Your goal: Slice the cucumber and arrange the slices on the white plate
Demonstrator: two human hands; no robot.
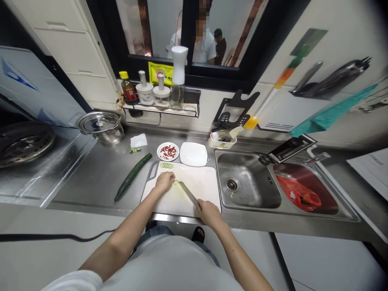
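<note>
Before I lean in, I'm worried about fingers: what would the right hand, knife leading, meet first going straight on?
The right hand, knife leading, would probably meet the pale green piece first, with the left hand close by; depth there is unclear.

single head-worn view, wide-angle; looks forward and steeply down from above wearer's torso [169,262]. cutting board [209,186] close, just below mid-frame; counter [91,178] across the width; window [224,70] farther off, up top.
</note>
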